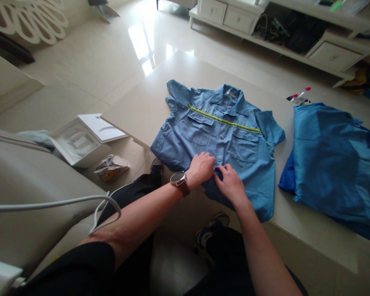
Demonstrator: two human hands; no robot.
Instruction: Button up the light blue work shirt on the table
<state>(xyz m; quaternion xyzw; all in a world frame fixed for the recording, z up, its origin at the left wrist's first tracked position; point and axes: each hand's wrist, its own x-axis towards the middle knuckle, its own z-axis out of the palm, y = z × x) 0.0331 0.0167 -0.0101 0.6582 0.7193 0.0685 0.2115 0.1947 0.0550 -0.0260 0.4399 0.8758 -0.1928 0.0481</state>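
Observation:
A blue short-sleeved work shirt (222,135) lies front side up on the pale table, its collar pointing away from me. A yellow-green stripe crosses its chest above two flap pockets. My left hand (202,167), with a watch (178,178) on its wrist, is closed at the lower button placket. Close beside it, my right hand (230,181) pinches the placket edge with thumb and forefinger. The fingertips of my left hand are partly hidden. Below the hands, the shirt's hem hangs around the table's near edge.
A stack of blue garments (333,160) lies on the table (132,102) to the right, with red-capped items (300,95) behind it. Left of the table are an open white box (83,144), a small bag (111,167) and a sofa (43,176) with a white cable (64,202).

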